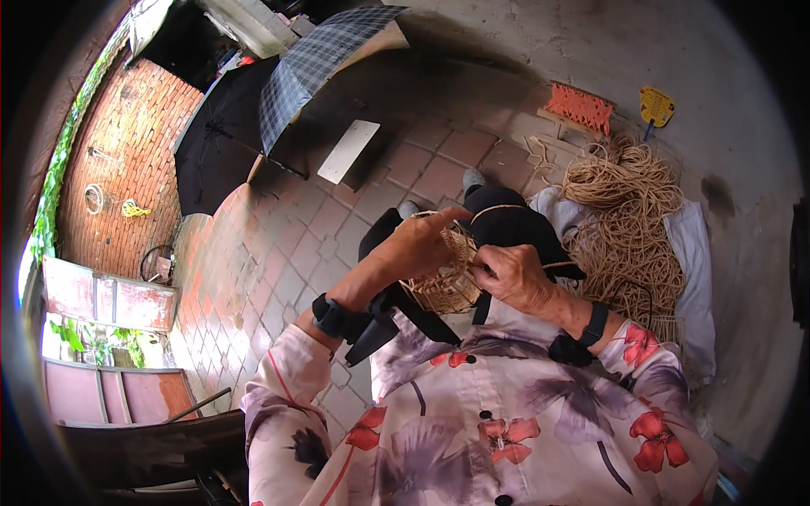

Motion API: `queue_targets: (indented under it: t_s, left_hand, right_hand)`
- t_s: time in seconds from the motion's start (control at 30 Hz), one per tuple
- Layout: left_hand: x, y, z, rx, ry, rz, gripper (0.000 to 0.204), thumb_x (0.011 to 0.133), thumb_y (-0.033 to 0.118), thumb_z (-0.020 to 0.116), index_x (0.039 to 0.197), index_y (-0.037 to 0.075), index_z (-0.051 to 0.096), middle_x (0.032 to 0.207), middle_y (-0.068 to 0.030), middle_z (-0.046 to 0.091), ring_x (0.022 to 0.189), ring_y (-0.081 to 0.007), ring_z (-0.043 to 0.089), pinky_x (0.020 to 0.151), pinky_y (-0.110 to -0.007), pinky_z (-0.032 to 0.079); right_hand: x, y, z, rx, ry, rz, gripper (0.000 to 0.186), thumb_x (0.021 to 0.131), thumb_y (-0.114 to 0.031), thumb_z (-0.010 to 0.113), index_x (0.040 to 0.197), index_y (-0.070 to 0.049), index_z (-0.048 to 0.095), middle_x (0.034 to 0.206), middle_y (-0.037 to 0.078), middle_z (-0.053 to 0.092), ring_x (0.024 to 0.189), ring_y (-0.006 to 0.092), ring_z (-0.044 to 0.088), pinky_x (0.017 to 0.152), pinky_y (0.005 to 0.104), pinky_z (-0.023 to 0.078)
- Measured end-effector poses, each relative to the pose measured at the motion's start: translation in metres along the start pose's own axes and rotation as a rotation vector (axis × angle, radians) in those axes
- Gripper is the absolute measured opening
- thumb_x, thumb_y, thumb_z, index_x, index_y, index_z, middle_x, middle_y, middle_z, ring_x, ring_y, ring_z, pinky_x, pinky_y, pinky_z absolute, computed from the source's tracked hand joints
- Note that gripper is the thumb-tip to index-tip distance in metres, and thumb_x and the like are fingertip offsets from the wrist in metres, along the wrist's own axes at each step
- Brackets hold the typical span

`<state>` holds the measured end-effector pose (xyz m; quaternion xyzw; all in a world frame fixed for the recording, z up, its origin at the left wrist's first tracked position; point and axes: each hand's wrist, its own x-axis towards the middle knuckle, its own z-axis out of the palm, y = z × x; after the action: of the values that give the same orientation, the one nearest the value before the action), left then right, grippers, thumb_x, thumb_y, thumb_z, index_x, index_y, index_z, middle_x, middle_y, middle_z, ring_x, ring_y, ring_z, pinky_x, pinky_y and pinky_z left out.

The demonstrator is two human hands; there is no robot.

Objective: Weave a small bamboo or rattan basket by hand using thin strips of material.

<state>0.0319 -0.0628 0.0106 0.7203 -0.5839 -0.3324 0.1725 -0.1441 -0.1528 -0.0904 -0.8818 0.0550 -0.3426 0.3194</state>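
A small woven basket point(445, 287) of tan cord, with an open lattice side, rests in my lap between my knees. My left hand point(429, 240) is wrapped over its far left side and grips it. At the basket's right edge my right hand point(512, 274) is closed, thumb and fingers pinched on a tan cord at the weave; the fingertips partly hide it. A length of cord point(499, 208) lies across my dark trouser leg. Black straps or flaps point(371, 337) lie beside the basket on the left.
A big heap of tan cord point(629, 244) lies on white cloth point(693, 278) to my right. Beyond it are an orange slatted thing point(579, 110) and a yellow fly swatter point(656, 107). Two open umbrellas point(316, 67) and a white board point(348, 152) stand ahead on the paving.
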Motion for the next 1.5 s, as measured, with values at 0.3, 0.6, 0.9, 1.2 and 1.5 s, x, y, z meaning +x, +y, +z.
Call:
queue_targets:
  t_s: [0.3, 0.6, 0.9, 1.2, 1.5]
  left_hand:
    - [-0.03, -0.005, 0.003, -1.316, 0.003, -0.222, 0.028, 0.094, 0.001, 0.054, 0.12, 0.011, 0.056, 0.08, -0.0011, 0.057, 0.061, -0.006, 0.045, 0.051, -0.019, 0.036]
    - [-0.096, -0.018, -0.009, -1.213, 0.42, -0.01, 0.019, 0.1, 0.012, 0.052, 0.113, 0.003, 0.063, 0.081, -0.0004, 0.06, 0.066, -0.0055, 0.049, 0.056, -0.019, 0.037]
    - [-0.103, -0.051, -0.033, -1.014, 0.681, 0.101, 0.025, 0.097, 0.015, 0.057, 0.118, 0.002, 0.06, 0.092, -0.0048, 0.065, 0.08, -0.0101, 0.06, 0.071, -0.024, 0.05]
    - [-0.034, -0.045, -0.019, -0.667, 0.874, 0.093, 0.033, 0.097, 0.018, 0.058, 0.128, 0.007, 0.056, 0.09, -0.0051, 0.066, 0.075, -0.0077, 0.06, 0.065, -0.022, 0.052]
    - [-0.126, -0.051, 0.081, -0.665, 0.494, -0.133, 0.031, 0.095, 0.008, 0.054, 0.126, 0.006, 0.059, 0.071, -0.004, 0.06, 0.062, -0.0094, 0.058, 0.058, -0.025, 0.048]
  right_hand:
    - [0.022, -0.012, -0.017, 0.092, 0.001, -0.052, 0.025, 0.071, 0.003, 0.067, 0.092, -0.005, 0.056, 0.078, 0.009, 0.058, 0.071, 0.0288, 0.064, 0.06, 0.0374, 0.051]
    - [0.03, -0.033, -0.011, 0.175, -0.015, -0.083, 0.03, 0.072, 0.011, 0.063, 0.098, -0.003, 0.06, 0.085, 0.011, 0.056, 0.076, 0.0292, 0.064, 0.065, 0.0365, 0.051]
    - [0.032, -0.053, -0.008, -0.023, -0.238, -0.231, 0.038, 0.074, -0.005, 0.071, 0.11, -0.002, 0.059, 0.096, 0.012, 0.054, 0.078, 0.0289, 0.063, 0.067, 0.0358, 0.054]
    - [0.055, -0.062, -0.006, -0.117, -0.444, -0.193, 0.026, 0.074, -0.016, 0.074, 0.093, -0.002, 0.061, 0.092, 0.013, 0.053, 0.081, 0.0297, 0.063, 0.066, 0.0387, 0.052]
    - [0.069, -0.061, -0.007, -0.053, -0.567, -0.057, 0.025, 0.072, -0.023, 0.072, 0.09, -0.005, 0.07, 0.086, 0.012, 0.054, 0.075, 0.0311, 0.062, 0.066, 0.0421, 0.048]
